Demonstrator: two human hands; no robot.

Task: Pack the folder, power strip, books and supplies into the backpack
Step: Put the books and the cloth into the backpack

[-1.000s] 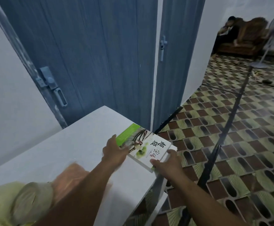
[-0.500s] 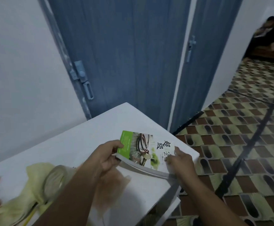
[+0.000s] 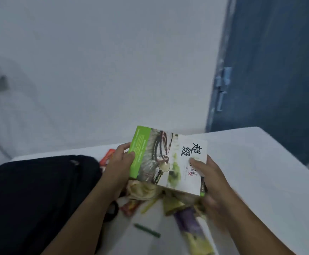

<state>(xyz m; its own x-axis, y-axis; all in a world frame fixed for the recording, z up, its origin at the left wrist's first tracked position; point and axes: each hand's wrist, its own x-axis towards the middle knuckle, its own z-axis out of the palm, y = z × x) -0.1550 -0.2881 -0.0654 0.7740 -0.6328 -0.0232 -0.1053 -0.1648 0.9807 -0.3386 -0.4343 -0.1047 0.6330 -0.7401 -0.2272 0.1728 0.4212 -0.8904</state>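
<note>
Left hand (image 3: 119, 163) grips book (image 3: 168, 159) at green left edge, thumb on cover. Right hand (image 3: 211, 178) grips right edge, thumb on cover. Book held above white table (image 3: 251, 162), cover up, long axis running left to right, tilted. Cover: green strip, large black Chinese characters 超级; smaller print unreadable. Black backpack (image 3: 39, 196) lies left. Blurred supplies below book; green pen (image 3: 147, 230) on table.

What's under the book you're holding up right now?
Below the book, held by the left hand and right hand, a crumpled yellowish wrapper and blurred small supplies lie on the table. Whatever sits directly beneath the cover is hidden.
</note>
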